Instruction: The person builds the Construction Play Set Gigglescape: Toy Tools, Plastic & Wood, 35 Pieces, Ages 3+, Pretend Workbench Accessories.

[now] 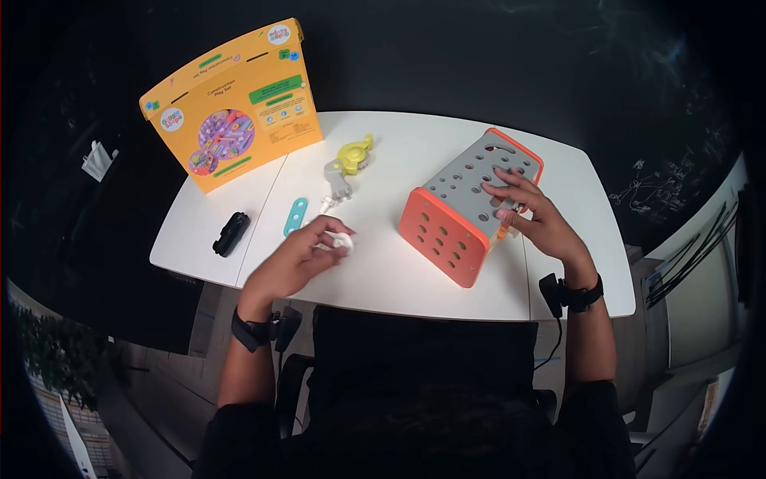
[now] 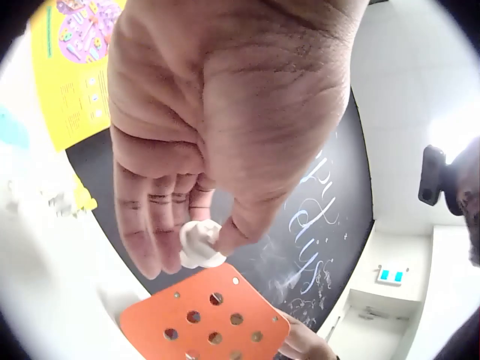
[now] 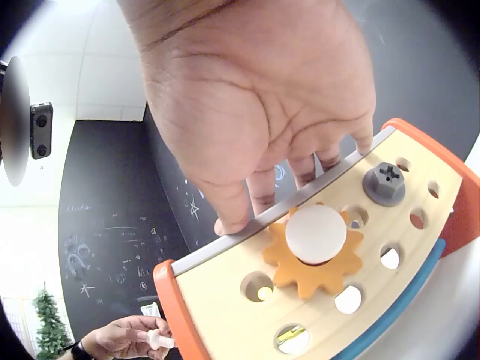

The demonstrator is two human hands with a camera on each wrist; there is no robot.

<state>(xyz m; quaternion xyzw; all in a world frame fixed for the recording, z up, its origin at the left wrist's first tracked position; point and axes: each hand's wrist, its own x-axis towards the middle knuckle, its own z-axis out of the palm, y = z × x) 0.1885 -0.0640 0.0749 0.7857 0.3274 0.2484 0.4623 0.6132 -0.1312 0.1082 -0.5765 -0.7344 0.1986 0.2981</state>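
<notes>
One yellow box (image 1: 235, 104) is standing far left on the desk (image 1: 379, 275), seemingly parked aside. One teal strip (image 1: 295, 216) is lying beside the left hand (image 1: 291, 259), which I am logging as pinching one white piece (image 2: 201, 244) over the desk, likely for control. One perforated block (image 1: 463, 204) is standing rightward; the right hand (image 1: 546, 227), fingers nearly straight, is resting there, gripping nothing, presumably steadying it.

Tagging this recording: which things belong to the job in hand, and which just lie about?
Probably the job:
white piece, left hand
holed toy box, right hand
orange gear

Probably lying about:
yellow carton
black object
teal strip
yellow-gray toy
</notes>
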